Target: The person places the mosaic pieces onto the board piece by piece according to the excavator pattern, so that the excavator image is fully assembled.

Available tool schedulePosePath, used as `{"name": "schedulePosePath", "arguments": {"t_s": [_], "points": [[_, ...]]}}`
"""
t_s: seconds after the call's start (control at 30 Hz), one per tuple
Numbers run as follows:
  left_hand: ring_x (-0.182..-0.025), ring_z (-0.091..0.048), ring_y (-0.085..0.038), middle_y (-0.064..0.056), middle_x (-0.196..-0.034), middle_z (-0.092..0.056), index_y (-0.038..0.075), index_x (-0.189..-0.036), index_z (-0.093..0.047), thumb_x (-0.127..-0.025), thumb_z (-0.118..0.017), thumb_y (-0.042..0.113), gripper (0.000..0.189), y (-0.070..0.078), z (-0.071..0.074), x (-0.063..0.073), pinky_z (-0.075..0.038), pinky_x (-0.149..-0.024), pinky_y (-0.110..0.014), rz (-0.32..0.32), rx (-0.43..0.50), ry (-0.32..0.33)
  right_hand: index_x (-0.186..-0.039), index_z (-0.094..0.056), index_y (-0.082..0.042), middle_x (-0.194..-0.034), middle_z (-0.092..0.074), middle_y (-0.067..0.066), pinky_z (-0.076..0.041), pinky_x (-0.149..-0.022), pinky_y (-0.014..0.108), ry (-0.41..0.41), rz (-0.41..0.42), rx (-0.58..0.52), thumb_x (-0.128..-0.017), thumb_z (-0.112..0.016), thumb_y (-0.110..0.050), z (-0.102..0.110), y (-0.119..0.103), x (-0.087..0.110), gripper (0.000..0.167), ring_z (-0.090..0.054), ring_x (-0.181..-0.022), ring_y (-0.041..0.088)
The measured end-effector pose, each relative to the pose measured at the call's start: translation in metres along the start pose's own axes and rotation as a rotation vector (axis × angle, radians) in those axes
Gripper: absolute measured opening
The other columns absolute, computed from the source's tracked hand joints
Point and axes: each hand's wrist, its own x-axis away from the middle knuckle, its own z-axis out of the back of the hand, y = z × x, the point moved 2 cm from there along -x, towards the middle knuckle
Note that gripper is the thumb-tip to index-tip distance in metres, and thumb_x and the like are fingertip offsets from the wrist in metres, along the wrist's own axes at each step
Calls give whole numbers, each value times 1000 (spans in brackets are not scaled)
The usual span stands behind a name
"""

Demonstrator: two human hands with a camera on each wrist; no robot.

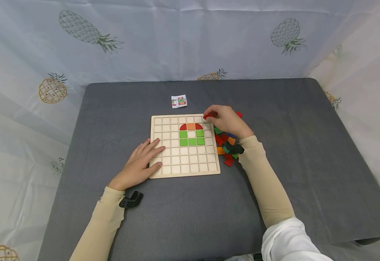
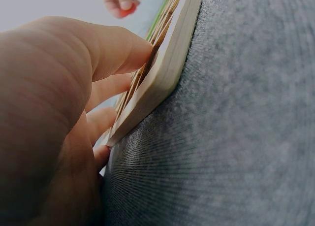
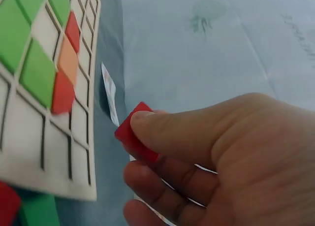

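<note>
A wooden grid board (image 1: 176,159) lies on the grey table. Set in its cells are several green square tiles (image 1: 192,141), an orange tile (image 1: 191,126) and two red tiles with a rounded corner (image 1: 198,126). My left hand (image 1: 139,165) rests with spread, straight fingers on the board's left edge; in the left wrist view the thumb (image 2: 118,48) lies over the rim. Above the board's upper right corner, my right hand (image 1: 224,117) pinches a red tile (image 3: 138,132) between thumb and fingers, which the right wrist view shows close up.
A loose pile of red, orange, green and blue tiles (image 1: 228,162) lies right of the board, partly under the right forearm. Behind the board is a small printed pattern card (image 1: 178,101). A pineapple-print cloth (image 1: 164,43) hangs behind the table (image 1: 183,214).
</note>
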Motion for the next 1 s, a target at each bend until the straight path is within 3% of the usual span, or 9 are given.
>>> {"name": "schedulePosePath", "arguments": {"t_s": [0.13,0.3,0.47,0.57,0.7,0.9,1.0], "points": [[-160,-5,-31,-3,-171,-18,22,-157,-41,-104,-58,34,57,0,0,0,-4,-126,-61,-11,7,1,-112,-73,-10,-113,-66,8,-49,-84,38,-20,80,8,-99,-65,-15,-11,-11,-3,15,-55,-101,24],[-160,-5,-32,-4,-171,-18,22,-157,-41,-104,-58,34,57,0,0,0,-4,-126,-61,-14,9,2,-111,-75,-11,-111,-68,6,-44,-89,38,-44,144,24,-100,-63,-12,-24,-19,-6,17,-51,-102,23],[-160,-5,-32,-4,-171,-18,21,-156,-41,-103,-58,33,57,1,1,0,-4,-126,-61,-8,8,0,-110,-75,-11,-106,-74,4,-41,-101,40,-80,138,34,-100,-64,-12,-32,-24,-7,16,-54,-96,23],[-160,-5,-32,-4,-171,-18,21,-156,-41,-103,-58,33,57,1,1,0,-4,-126,-61,-7,6,-1,-109,-75,-11,-105,-75,3,-44,-99,38,-108,119,52,-99,-66,-13,-36,-25,-8,14,-57,-93,22],[-160,-5,-33,-4,-171,-18,21,-156,-41,-103,-58,33,57,0,1,0,-4,-126,-61,-10,3,-1,-110,-75,-11,-108,-74,3,-48,-85,34,-142,116,85,-99,-65,-14,-41,-26,-10,15,-58,-95,21],[-160,-5,-32,-4,-171,-18,22,-157,-41,-103,-58,33,57,0,0,0,-4,-126,-61,-15,3,2,-105,-76,-12,-109,-72,3,-44,-104,39,-142,143,144,-100,-65,-15,-46,-25,-10,13,-55,-108,22],[-160,-5,-32,-4,-171,-18,22,-157,-41,-103,-58,33,57,0,0,0,-4,-126,-61,-17,3,3,-100,-77,-12,-106,-71,3,-43,-105,40,-126,184,162,-99,-65,-14,-47,-26,-9,12,-55,-107,22]]}}
